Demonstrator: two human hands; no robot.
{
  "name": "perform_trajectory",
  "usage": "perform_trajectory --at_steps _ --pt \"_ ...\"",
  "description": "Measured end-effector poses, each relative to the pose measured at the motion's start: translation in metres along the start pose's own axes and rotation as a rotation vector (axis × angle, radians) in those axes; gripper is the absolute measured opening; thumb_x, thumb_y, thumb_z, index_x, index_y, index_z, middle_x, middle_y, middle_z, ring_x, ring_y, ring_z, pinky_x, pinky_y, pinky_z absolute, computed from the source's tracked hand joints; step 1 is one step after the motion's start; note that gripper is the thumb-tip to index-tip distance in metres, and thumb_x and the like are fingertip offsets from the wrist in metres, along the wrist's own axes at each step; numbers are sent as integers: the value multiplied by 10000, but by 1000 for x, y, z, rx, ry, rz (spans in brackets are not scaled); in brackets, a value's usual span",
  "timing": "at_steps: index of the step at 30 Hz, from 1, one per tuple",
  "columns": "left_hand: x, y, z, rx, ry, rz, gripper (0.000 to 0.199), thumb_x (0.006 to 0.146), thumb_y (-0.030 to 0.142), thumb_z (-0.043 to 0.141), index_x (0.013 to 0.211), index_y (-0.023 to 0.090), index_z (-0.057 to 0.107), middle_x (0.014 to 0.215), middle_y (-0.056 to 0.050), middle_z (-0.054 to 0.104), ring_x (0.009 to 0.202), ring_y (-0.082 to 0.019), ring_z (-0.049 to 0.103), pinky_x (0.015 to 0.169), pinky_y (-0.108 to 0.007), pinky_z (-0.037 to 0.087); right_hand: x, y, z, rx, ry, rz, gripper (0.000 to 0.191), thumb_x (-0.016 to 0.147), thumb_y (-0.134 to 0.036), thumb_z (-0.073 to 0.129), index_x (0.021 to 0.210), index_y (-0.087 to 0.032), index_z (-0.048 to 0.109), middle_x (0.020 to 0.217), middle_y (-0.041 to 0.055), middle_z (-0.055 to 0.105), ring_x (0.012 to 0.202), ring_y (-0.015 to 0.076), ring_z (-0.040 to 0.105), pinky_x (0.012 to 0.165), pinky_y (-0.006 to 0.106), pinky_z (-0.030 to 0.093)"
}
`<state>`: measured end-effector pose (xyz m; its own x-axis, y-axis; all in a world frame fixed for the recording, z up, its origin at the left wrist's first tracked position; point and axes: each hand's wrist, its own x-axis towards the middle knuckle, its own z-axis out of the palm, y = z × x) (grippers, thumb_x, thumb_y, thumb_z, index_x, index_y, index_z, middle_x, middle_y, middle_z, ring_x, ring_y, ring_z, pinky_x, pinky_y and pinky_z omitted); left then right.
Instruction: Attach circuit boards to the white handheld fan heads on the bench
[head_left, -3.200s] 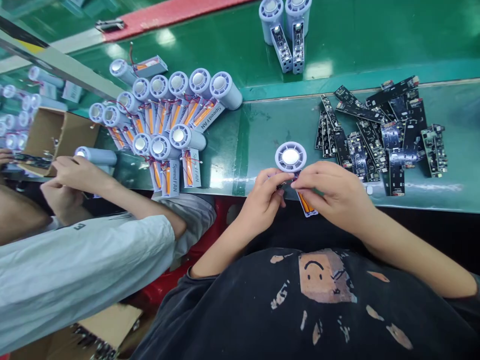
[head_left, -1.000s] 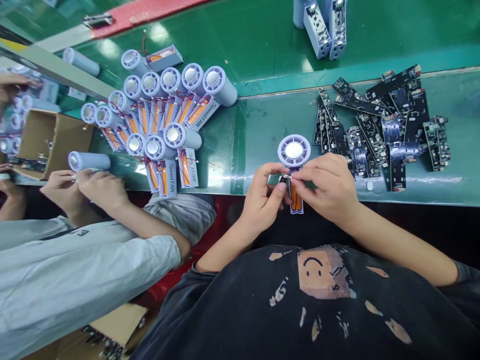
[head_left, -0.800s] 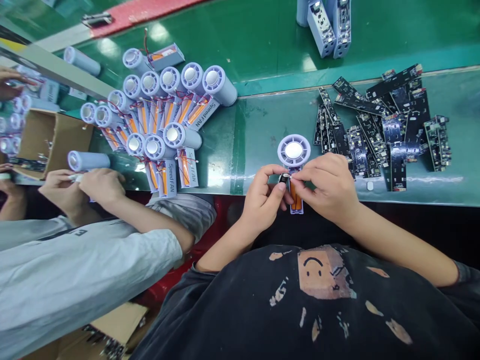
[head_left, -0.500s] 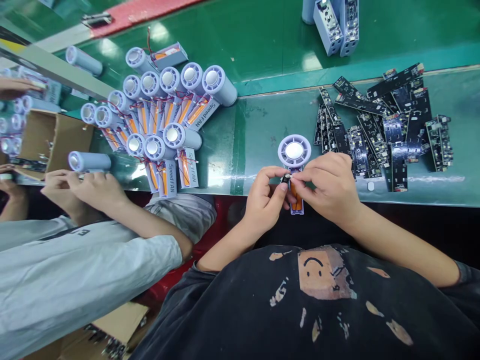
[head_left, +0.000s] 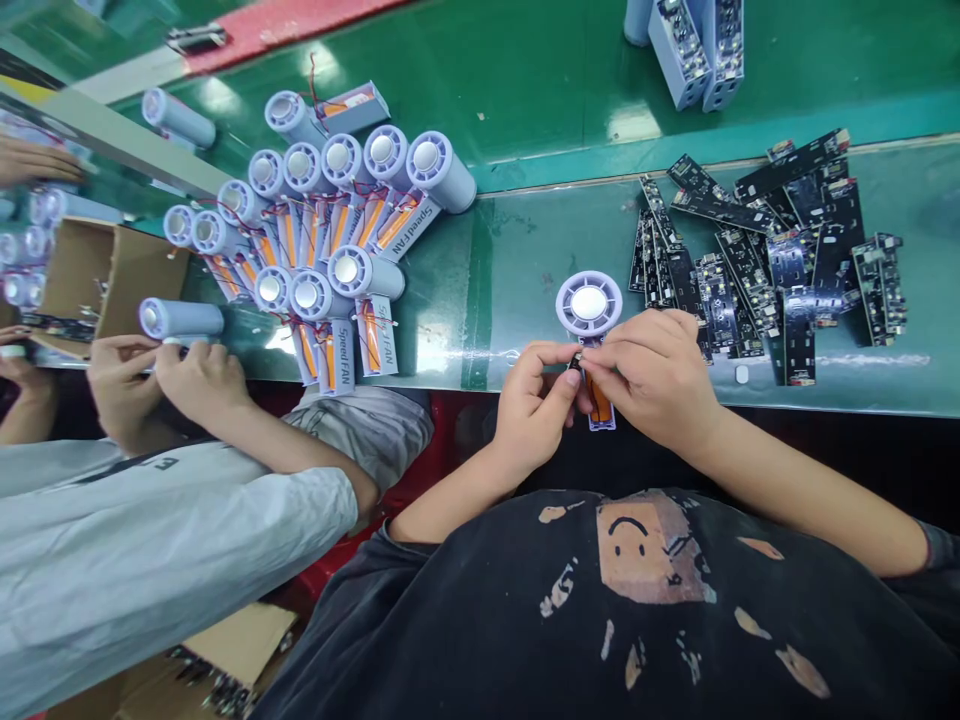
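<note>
Green bench [head_left: 525, 230], circuit boards [head_left: 789, 258] near fan [head_left: 589, 302]

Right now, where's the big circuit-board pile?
In the head view, the big circuit-board pile lies on the bench, right of the held fan, beyond the right hand.

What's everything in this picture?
Bench: one, green, throughout
Middle fan: one, lilac and orange, centre
Little part: one, black, near it
Open fans: about twelve, lilac, left
Loose cylinders: two, lilac, left
Far fans: several, lilac, left edge
Fans with boards: two, lilac, top right
Circuit boards: many, black, right
Tiny piece: one, white, front right
Cardboard boxes: at least two, brown, left
Strip: one, red, top left
Co-workers' hands: several, left
Sleeve: one, pale, lower left
Left hand: one, centre
Right hand: one, centre
Shirt: one, black, bottom
</note>
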<state>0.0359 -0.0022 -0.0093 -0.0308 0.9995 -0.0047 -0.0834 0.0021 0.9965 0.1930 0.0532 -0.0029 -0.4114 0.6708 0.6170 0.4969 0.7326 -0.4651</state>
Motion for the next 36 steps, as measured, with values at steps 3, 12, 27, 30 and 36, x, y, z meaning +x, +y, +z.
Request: perform_trajectory --at_steps 3,12,27,30,36 --pt "2 0 0 8 -1 12 206 941 360 654 1090 223 620 1009 -8 555 597 -41 624 404 -136 467 -1 1 0 -5 -9 26 215 975 -241 605 762 -213 624 795 -3 675 796 179 590 779 381 366" --pt "15 1 -14 -22 -43 80 165 976 281 598 1136 297 563 1158 2 594 589 -28 649 422 -124 465 0 18 -28 40 -224 180 224 886 -328 610 1066 -204 656 946 69 684 888 266 625 777 418 447" --pt "14 18 -11 719 -76 399 121 1005 194 477 991 217 596 1113 -63 549 1174 -196 545 903 -341 557 -3 3 -11 533 -82 214 157 931 -114 616 960 -252 685 951 -5 704 917 140 661 838 303 534" --pt "15 19 -11 708 -70 405 95 996 273 532 975 215 604 1104 -59 558 1134 -194 555 913 -349 535 -6 2 -8 601 -59 266 219 912 -113 634 1065 -268 637 923 -20 688 844 130 650 773 290 538" --pt "14 23 -11 642 -126 314 150 945 356 627 934 206 624 1130 -63 557 1048 -186 584 847 -321 533 -13 5 -4 588 -112 283 423 867 -104 636 1206 -288 463 891 -41 670 730 124 588 674 283 499"
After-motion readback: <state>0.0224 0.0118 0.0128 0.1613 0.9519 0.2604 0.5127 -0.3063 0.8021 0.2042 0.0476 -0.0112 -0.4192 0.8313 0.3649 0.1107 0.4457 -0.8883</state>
